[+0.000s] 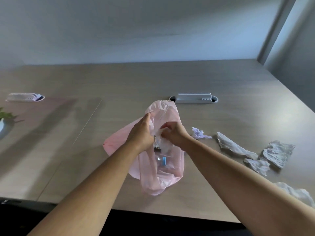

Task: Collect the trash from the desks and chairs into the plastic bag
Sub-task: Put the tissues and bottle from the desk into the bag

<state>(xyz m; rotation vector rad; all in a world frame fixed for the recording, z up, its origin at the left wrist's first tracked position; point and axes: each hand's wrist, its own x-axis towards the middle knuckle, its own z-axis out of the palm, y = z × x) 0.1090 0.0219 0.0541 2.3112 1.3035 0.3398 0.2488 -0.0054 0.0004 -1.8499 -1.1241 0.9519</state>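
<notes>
A pink plastic bag (163, 176) lies on the wooden desk (119, 82) in front of me, its mouth raised toward the far side. My left hand (142, 132) grips the bag's left rim and holds it up. My right hand (173, 133) is at the mouth, closed on a clear crumpled wrapper (162, 142) with a dark printed label. Through the bag shows a small item with a blue cap (162, 160). To the right lie crumpled papers: a small purple-white ball (198, 133), a long white piece (233, 145), two grey-white wads (277, 152) (257, 165).
A grey cable-port organiser (193, 98) sits just behind the bag, a second one (25, 97) at the far left. Plant leaves (6, 114) show at the left edge. Another crumpled white sheet (296, 193) lies at the near right. A wall runs behind the desk.
</notes>
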